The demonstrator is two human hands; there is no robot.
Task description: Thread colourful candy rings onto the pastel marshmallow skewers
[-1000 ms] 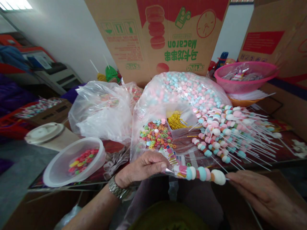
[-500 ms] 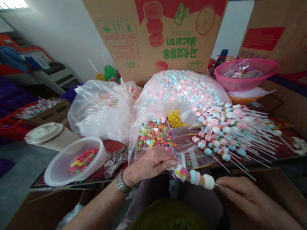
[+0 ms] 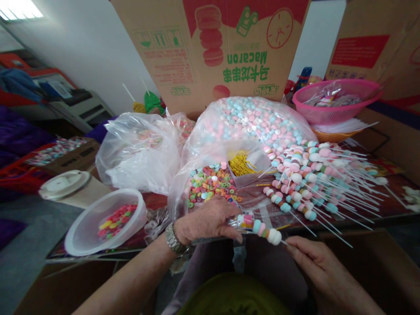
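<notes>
My right hand [image 3: 311,258] pinches the white stick of a candy skewer [image 3: 267,232] strung with white, pink, blue and green pieces. At the skewer's left end is a small printed clear wrapper [image 3: 243,221]. My left hand [image 3: 208,221], with a metal watch at its wrist, is closed round the wrapper's left end, thumb beneath. Just behind this hand lie colourful ring candies [image 3: 211,181] in an opened bag. Gold twist ties [image 3: 242,163] fill a small tray beside them. A pile of finished-looking skewers [image 3: 305,175] lies to the right, sticks pointing right.
A translucent bowl [image 3: 74,236] with red and yellow candies stands at the left, near a lidded cup [image 3: 65,186]. Behind are a clear plastic bag [image 3: 138,153], a big bag of pastel candies [image 3: 252,120], a pink basket [image 3: 328,111] and a cardboard box [image 3: 183,57].
The skewer and my right hand have moved up and a little left. My left hand has turned, its thumb now lower, and shifted slightly towards the left. The view has shifted slightly.
</notes>
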